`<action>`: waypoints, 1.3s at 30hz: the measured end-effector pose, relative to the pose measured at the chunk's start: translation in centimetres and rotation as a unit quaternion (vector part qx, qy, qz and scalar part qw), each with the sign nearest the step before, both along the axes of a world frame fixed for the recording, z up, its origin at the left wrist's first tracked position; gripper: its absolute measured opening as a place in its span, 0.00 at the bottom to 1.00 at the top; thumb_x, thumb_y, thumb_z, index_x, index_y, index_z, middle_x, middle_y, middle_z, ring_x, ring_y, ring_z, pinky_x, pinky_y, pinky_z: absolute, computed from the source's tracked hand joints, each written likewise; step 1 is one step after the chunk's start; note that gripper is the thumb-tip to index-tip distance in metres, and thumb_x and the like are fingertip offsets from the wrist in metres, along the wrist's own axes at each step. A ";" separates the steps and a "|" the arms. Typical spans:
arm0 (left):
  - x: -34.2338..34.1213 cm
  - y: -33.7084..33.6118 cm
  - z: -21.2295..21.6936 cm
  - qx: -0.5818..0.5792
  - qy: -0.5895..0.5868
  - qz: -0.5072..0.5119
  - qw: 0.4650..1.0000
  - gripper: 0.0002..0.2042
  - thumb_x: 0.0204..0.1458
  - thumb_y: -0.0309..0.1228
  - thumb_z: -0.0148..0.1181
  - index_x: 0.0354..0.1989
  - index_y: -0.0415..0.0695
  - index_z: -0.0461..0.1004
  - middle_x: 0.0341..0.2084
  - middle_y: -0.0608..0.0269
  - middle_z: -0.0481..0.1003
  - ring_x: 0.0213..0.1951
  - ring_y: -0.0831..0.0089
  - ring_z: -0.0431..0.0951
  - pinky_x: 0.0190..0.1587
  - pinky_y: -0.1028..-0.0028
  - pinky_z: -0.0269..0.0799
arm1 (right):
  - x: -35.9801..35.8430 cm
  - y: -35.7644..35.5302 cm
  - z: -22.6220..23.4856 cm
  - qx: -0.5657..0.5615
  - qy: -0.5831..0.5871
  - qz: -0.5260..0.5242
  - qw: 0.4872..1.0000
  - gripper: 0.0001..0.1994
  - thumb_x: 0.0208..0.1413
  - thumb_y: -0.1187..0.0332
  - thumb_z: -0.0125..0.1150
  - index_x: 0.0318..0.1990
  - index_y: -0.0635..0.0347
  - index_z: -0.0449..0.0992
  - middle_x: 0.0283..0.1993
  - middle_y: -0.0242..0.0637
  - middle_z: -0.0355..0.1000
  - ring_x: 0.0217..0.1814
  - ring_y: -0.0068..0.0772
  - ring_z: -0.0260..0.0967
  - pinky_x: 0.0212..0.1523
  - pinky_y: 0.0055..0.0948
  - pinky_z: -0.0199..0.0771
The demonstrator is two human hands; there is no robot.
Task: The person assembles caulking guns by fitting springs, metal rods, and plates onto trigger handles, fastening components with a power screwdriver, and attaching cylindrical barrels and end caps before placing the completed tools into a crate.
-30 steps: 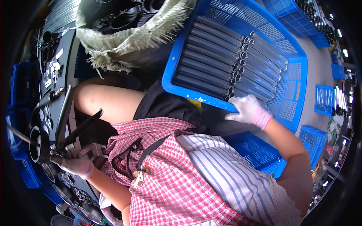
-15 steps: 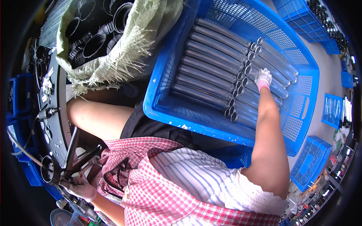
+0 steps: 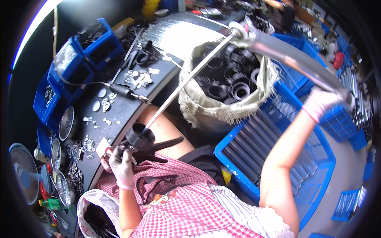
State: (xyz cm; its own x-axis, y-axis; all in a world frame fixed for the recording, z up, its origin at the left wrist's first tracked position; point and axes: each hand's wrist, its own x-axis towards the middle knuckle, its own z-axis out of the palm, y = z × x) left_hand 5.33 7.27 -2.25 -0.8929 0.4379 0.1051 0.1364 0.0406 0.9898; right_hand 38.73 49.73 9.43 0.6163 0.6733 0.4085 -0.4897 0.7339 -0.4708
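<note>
My left hand [image 3: 122,166], gloved in white, is closed around a black plastic collar [image 3: 141,137] with dark arms sticking out beside it. From this collar a long pale rod [image 3: 186,81] slants up to the right and ends in a round white and dark piece [image 3: 238,31]. In my raised right hand [image 3: 323,101], also gloved, is the lower end of a long clear grey tube [image 3: 297,59]. The tube's other end meets or overlaps the rod's round end; whether one is inside the other I cannot tell.
A woven sack [image 3: 194,105] of black ring fittings [image 3: 240,90] stands ahead. Right of it, a blue crate [image 3: 274,210] holds rows of tubes. On the left, a dark workbench [image 3: 119,109] carries a powered screwdriver [image 3: 125,92], small white parts and metal bowls [image 3: 63,188].
My right hand has lifted a tube out of the crate and raised it toward the rod. My left hand has come up with the collar and rod. The view has turned leftward.
</note>
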 end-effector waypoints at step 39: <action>-8.0 2.0 5.0 -0.082 0.446 0.056 0.890 0.57 0.23 0.42 0.77 0.67 0.47 0.48 0.37 0.52 0.75 0.38 0.54 0.76 0.42 0.60 0.71 | -34.6 -26.2 -6.4 0.122 -0.382 0.744 0.534 0.24 0.56 0.55 0.60 0.53 0.63 0.67 0.49 0.33 0.69 0.50 0.24 0.66 0.52 0.26 0.67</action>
